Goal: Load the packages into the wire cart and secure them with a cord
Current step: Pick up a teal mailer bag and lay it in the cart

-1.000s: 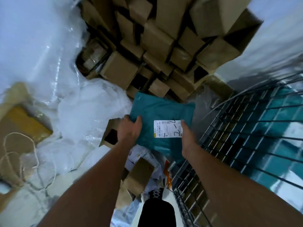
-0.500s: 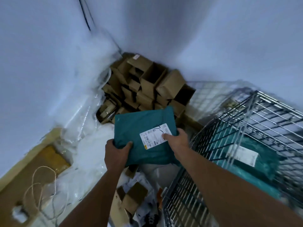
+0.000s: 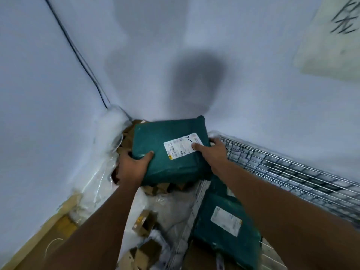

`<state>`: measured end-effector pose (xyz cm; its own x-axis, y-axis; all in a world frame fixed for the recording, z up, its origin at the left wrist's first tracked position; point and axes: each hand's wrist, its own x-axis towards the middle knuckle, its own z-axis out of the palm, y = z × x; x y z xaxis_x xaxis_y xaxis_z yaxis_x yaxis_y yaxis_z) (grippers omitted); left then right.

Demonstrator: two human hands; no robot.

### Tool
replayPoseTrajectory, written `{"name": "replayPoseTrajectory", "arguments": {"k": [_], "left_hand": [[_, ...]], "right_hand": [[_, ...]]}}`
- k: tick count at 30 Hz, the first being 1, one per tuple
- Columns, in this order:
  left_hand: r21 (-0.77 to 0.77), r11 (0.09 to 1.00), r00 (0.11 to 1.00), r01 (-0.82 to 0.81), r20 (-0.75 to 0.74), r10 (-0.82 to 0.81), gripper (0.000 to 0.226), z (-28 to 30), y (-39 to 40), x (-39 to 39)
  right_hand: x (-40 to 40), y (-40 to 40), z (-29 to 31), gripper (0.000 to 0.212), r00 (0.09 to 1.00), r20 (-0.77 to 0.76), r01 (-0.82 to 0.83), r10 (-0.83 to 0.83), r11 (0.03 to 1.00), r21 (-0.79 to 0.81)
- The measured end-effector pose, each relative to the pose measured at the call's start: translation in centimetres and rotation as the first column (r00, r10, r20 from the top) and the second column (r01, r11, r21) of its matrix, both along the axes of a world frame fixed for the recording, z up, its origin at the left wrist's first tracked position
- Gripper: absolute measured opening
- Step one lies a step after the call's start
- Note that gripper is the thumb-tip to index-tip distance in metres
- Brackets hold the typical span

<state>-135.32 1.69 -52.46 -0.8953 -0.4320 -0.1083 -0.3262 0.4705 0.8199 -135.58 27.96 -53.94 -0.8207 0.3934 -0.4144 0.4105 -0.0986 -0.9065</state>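
I hold a teal soft package (image 3: 161, 152) with a white shipping label up at chest height, in front of the room's corner. My left hand (image 3: 132, 164) grips its lower left edge, thumb on top. My right hand (image 3: 212, 151) grips its right side, thumb pressed on the label. The package hangs just left of the wire cart (image 3: 292, 172), whose mesh wall runs along the right. Inside the cart lies another teal package (image 3: 224, 227) with a label, partly hidden by my right forearm. A thin white cord (image 3: 52, 244) lies on the floor at the lower left.
Several small cardboard boxes (image 3: 144, 223) lie on the floor among clear plastic wrap (image 3: 101, 172). More boxes are piled in the corner behind the held package. White walls close in on both sides, with a black cable (image 3: 78, 55) running down the left one.
I have lifted the teal package higher and moved it right, toward the cart's top edge. The view has tilted up, so the box pile is now mostly hidden behind the package.
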Motion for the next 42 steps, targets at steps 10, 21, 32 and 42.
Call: {"name": "replayPoseTrajectory", "arguments": {"k": [10,21,32,42], "left_hand": [[0.121,0.953,0.96,0.278,-0.019,-0.278,0.079,1.7,21.2,6.6],[0.022,0.881,0.859,0.473,0.212,-0.467,0.075,-13.1,28.2,11.5],[0.096,0.801,0.773,0.591,0.217,-0.596,0.059,-22.5,26.5,1.6],[-0.124,0.816,0.792,0.565,0.36,-0.493,0.052,-26.0,29.0,-0.1]], "right_hand": [[13.5,20.5,5.5,0.054,0.965,0.015,0.259,-0.26,0.963,0.073],[23.4,25.5,-12.1,0.057,0.86,0.256,0.459,-0.442,0.889,-0.005],[14.8,21.3,-22.8,0.051,0.817,0.257,0.558,-0.516,0.82,-0.126],[12.9,19.7,-25.9,0.06,0.782,0.245,0.571,-0.573,0.816,0.088]]}}
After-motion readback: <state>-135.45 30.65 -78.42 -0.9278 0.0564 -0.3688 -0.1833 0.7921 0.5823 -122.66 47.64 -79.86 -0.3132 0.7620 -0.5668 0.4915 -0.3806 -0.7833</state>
